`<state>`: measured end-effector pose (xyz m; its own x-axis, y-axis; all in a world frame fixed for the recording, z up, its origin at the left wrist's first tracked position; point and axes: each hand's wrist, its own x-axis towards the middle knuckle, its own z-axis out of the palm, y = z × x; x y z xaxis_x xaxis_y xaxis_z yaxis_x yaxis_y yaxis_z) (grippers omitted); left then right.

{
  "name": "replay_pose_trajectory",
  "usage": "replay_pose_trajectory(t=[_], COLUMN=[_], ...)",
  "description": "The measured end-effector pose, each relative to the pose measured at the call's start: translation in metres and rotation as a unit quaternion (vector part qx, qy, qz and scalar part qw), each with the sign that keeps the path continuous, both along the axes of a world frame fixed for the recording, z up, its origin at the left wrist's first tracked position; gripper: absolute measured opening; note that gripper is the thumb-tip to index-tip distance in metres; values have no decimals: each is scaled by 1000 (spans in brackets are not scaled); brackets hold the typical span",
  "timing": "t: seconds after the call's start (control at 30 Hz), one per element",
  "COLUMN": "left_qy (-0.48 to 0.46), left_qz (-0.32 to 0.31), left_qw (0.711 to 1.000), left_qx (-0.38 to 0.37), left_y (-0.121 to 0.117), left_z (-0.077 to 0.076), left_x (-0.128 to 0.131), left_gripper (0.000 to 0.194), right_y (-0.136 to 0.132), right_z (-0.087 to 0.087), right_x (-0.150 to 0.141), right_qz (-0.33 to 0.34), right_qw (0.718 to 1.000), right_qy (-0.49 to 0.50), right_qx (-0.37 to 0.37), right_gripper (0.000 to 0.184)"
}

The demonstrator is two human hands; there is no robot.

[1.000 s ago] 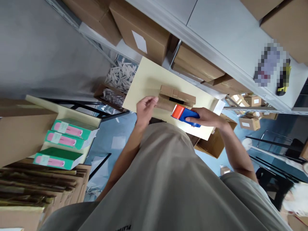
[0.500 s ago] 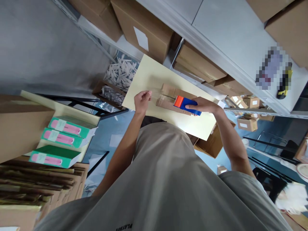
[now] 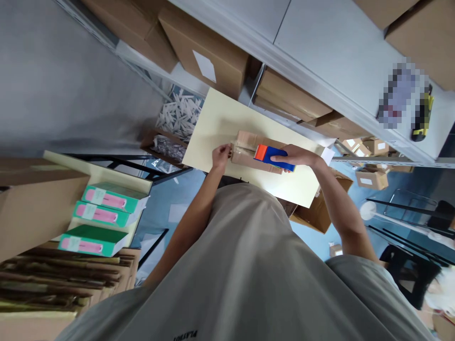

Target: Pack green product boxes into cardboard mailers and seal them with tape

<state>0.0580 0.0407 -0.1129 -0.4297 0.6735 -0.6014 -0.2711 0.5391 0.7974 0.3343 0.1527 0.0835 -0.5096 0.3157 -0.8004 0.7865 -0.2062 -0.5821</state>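
A small cardboard box (image 3: 245,142) lies on the cream-coloured board, with shiny clear tape (image 3: 241,146) over its left end. My right hand (image 3: 289,157) is closed around a blue and orange tape dispenser (image 3: 266,155), which rests over the middle of the box's top seam. At the box's left end my left hand (image 3: 222,155) has its fingers pinched together on the end of the clear tape, close against the cardboard. The fingertips are small in view, and the part of the box under the dispenser and right hand is hidden.
Brown cartons (image 3: 202,52) line the shelf behind the board (image 3: 202,128). A utility knife (image 3: 423,113) lies on the upper shelf (image 3: 320,52). Green boxes with pink pictures (image 3: 106,196) stand at left. An open carton (image 3: 314,208) sits below the board's right end.
My left hand has moved right and slightly down, from apart from the box to its left end, closing the stretch of clear tape between them. The dispenser stays nearly in place on the box.
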Motion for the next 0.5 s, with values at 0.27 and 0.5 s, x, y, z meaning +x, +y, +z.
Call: replay_pose_trajectory(t=[0.27, 0.5], left_qy=[252, 377], left_qz=[-142, -377], left_qw=[946, 814], left_qx=[145, 232], left_y=[-7, 12], left_z=[15, 48], left_x=[-6, 24], left_gripper=[76, 75], right_y=[0, 1], right_z=[-5, -3], right_x=[3, 0], right_qz=[27, 22], right_qw=[999, 999], right_qy=[20, 18], right_qx=[-1, -18], right_gripper=[64, 63])
